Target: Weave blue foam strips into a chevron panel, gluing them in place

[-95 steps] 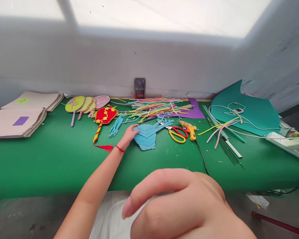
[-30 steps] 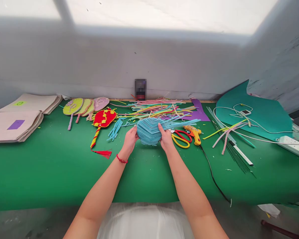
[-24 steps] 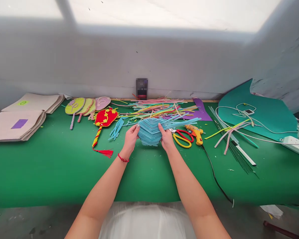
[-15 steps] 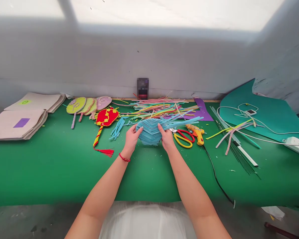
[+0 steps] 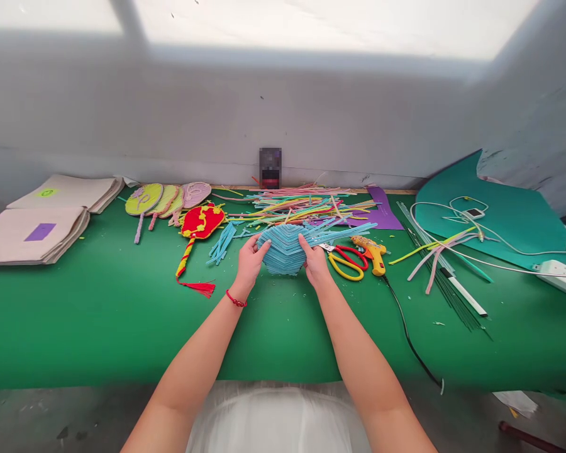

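Note:
A light blue woven piece (image 5: 283, 250) made of pipe-cleaner strips is held just above the green table (image 5: 99, 314), with loose blue ends fanning out to its right. My left hand (image 5: 251, 263) grips its left edge, fingers curled on it, a red bracelet at the wrist. Its right edge is pinched by my right hand (image 5: 315, 264).
Red-and-yellow scissors (image 5: 344, 261) and an orange glue gun (image 5: 370, 250) with a black cord lie just right. A heap of coloured strips (image 5: 302, 207) sits behind. Finished fans (image 5: 160, 201), a red fan (image 5: 199, 223) and paper bags (image 5: 33, 229) lie left; teal sheet (image 5: 495, 214), cables right.
My right hand came from close to the camera to the blue piece. Both hands have lifted it off the table; in the last second it shifted only slightly.

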`<state>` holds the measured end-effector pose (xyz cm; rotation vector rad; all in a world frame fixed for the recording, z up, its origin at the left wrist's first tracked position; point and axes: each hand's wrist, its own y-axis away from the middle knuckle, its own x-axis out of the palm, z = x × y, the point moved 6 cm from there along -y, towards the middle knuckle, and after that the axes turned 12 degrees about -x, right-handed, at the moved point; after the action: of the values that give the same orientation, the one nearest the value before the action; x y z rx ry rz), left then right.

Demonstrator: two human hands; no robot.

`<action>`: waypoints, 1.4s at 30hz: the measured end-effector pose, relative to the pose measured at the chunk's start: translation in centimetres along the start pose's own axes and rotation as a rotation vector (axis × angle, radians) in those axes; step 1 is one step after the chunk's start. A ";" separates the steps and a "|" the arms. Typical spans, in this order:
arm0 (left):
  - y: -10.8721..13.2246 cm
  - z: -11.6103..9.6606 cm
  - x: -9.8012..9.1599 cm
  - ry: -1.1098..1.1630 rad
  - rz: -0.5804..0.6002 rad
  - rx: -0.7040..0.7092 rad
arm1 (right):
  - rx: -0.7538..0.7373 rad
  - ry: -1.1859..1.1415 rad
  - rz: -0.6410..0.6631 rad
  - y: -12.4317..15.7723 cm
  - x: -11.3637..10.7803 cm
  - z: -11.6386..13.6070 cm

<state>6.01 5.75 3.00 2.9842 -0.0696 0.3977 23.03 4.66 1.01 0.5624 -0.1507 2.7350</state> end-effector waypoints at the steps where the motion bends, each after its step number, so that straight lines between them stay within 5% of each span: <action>1: 0.0 0.0 -0.1 -0.002 -0.009 0.005 | -0.002 0.013 0.000 0.0 0.0 0.0; 20: -0.3 0.1 -0.9 0.054 -0.080 0.000 | -0.068 0.098 0.041 -0.1 0.1 -0.2; 28: -0.7 0.4 -2.1 0.100 -0.177 -0.005 | -0.095 0.073 0.298 1.0 1.6 1.0; 42: 0.2 -0.5 -0.6 -0.041 -0.084 0.066 | -0.156 0.096 0.283 0.6 1.6 0.7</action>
<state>5.29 5.64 3.30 3.0478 0.0666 0.3351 21.73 4.45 2.28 0.3912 -0.4468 2.9796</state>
